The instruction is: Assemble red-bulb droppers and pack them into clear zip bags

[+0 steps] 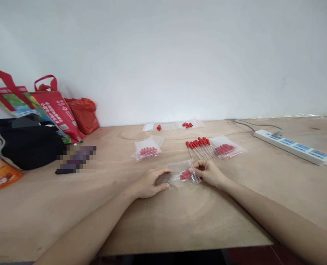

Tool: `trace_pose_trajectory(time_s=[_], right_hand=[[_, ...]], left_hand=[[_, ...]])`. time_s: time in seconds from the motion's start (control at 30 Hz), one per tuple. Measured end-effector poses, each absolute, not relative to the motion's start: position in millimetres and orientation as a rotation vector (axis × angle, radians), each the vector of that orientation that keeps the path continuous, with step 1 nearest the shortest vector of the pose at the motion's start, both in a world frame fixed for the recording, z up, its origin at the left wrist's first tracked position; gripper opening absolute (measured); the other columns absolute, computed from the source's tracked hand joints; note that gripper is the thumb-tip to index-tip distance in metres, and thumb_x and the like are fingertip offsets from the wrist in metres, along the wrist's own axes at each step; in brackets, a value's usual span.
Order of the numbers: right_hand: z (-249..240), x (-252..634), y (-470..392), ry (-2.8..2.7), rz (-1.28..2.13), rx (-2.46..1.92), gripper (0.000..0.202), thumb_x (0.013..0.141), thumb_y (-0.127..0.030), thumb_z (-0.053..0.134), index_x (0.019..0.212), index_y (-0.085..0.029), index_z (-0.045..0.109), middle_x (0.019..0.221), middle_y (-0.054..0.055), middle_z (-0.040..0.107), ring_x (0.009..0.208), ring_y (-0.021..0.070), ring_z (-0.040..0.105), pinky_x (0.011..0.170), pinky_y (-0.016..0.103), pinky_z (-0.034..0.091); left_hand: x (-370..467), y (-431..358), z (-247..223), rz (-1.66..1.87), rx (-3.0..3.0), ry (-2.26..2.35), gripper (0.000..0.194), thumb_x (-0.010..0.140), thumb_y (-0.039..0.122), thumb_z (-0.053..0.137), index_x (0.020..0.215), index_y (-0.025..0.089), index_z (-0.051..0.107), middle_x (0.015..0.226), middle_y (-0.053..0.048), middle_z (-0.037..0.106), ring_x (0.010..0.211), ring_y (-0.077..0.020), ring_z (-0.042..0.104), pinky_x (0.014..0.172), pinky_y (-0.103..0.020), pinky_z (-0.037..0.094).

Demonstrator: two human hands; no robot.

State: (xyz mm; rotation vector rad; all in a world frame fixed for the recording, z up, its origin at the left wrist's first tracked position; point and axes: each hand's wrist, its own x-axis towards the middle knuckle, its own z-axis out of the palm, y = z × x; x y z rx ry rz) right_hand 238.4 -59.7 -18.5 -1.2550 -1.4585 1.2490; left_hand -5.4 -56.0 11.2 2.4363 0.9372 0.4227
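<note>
A clear zip bag [177,167] lies on the table between my hands, with droppers [185,174] in it; their red rubber bulbs point right. My left hand [152,182] rests at the bag's left end, thumb and fingers spread apart. At the right end, my right hand [207,173] is closed in a pinch at a red bulb by the bag's edge; the fingertips partly cover it. Just beyond, a row of loose droppers [198,142] lies with bulbs away from me. Filled bags of droppers sit to their right [225,149] and left [148,151].
Near the wall are a bag with loose red bulbs [187,125] and clear stems [169,126]. A white power strip [293,146] with its grey cord lies right. Left stand a black bag [28,143], red shopping bags [54,110] and a blurred dark item [76,160].
</note>
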Motion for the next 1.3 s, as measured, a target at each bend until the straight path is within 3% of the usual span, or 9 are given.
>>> trace_pose_trajectory(time_s=[0.2, 0.33, 0.5, 0.7, 0.9, 1.0, 1.07, 1.17, 1.3], right_hand=[[-17, 244, -59, -1.623, 1.307, -1.150, 0.036, 0.062, -0.049, 0.061, 0.068, -0.014, 0.062, 0.057, -0.001, 0.057, 0.050, 0.0079, 0.047, 0.047, 0.020, 0.035], [-10, 255, -41, -1.689, 1.342, -1.296, 0.028, 0.065, -0.041, 0.059, 0.076, -0.015, 0.062, 0.045, -0.005, 0.047, 0.039, 0.0067, 0.038, 0.041, 0.021, 0.031], [1, 255, -4, -1.796, 0.458, -1.633, 0.004, 0.065, -0.020, 0.056, 0.066, -0.017, 0.055, 0.068, 0.002, 0.060, 0.064, 0.0131, 0.055, 0.061, 0.024, 0.040], [7, 220, 16, -1.916, 0.175, -2.091, 0.027, 0.072, -0.011, 0.046, 0.099, -0.010, 0.049, 0.093, 0.017, 0.060, 0.086, 0.0246, 0.058, 0.067, 0.031, 0.041], [8, 211, 13, -1.955, 0.139, -2.066, 0.039, 0.073, -0.003, 0.038, 0.112, -0.004, 0.039, 0.101, 0.023, 0.055, 0.091, 0.0288, 0.056, 0.069, 0.034, 0.042], [9, 232, 7, -1.863, 0.237, -1.855, 0.049, 0.074, -0.008, 0.040, 0.122, -0.003, 0.028, 0.093, 0.019, 0.058, 0.085, 0.0247, 0.058, 0.068, 0.032, 0.043], [8, 250, -1, -1.725, 0.449, -1.668, 0.056, 0.073, -0.014, 0.044, 0.124, -0.004, 0.023, 0.075, 0.009, 0.059, 0.071, 0.0201, 0.059, 0.062, 0.029, 0.045], [3, 269, -20, -1.432, 0.738, -1.507, 0.062, 0.072, -0.019, 0.044, 0.126, -0.012, 0.015, 0.056, -0.005, 0.050, 0.045, 0.0137, 0.051, 0.045, 0.025, 0.043], [-6, 266, -40, -1.127, 0.878, -1.400, 0.064, 0.066, -0.015, 0.048, 0.122, -0.020, 0.016, 0.053, -0.009, 0.045, 0.041, 0.0124, 0.050, 0.041, 0.024, 0.044]], left_hand=[[-7, -54, 9, 0.432, 2.440, 0.889, 0.039, 0.077, 0.031, 0.055, 0.115, 0.023, 0.049, 0.121, -0.005, 0.052, 0.114, -0.0203, 0.044, 0.096, -0.037, 0.034], [-6, -54, 10, 0.446, 2.434, 0.854, 0.037, 0.076, 0.030, 0.056, 0.112, 0.023, 0.051, 0.122, -0.005, 0.051, 0.115, -0.0201, 0.044, 0.097, -0.036, 0.034], [-6, -54, 11, 0.413, 2.440, 0.837, 0.034, 0.077, 0.030, 0.055, 0.110, 0.023, 0.054, 0.124, -0.006, 0.049, 0.116, -0.0205, 0.043, 0.096, -0.037, 0.034], [-9, -53, 8, 0.431, 2.470, 0.798, 0.032, 0.079, 0.031, 0.054, 0.109, 0.022, 0.055, 0.123, -0.007, 0.049, 0.114, -0.0191, 0.045, 0.096, -0.034, 0.035], [-10, -54, 7, 0.417, 2.460, 0.811, 0.031, 0.081, 0.032, 0.050, 0.110, 0.022, 0.055, 0.123, -0.007, 0.049, 0.114, -0.0182, 0.044, 0.096, -0.033, 0.035], [-9, -54, 8, 0.427, 2.449, 0.815, 0.028, 0.084, 0.030, 0.045, 0.108, 0.021, 0.056, 0.122, -0.007, 0.050, 0.113, -0.0173, 0.046, 0.095, -0.032, 0.036], [-8, -54, 7, 0.425, 2.451, 0.825, 0.028, 0.083, 0.029, 0.046, 0.108, 0.021, 0.057, 0.122, -0.007, 0.050, 0.113, -0.0179, 0.046, 0.095, -0.032, 0.036], [-8, -53, 7, 0.405, 2.454, 0.848, 0.030, 0.080, 0.027, 0.051, 0.109, 0.021, 0.056, 0.123, -0.007, 0.049, 0.114, -0.0194, 0.045, 0.095, -0.033, 0.036], [-7, -53, 8, 0.407, 2.451, 0.856, 0.030, 0.079, 0.027, 0.052, 0.109, 0.023, 0.057, 0.123, -0.006, 0.049, 0.115, -0.0198, 0.044, 0.096, -0.035, 0.035]])
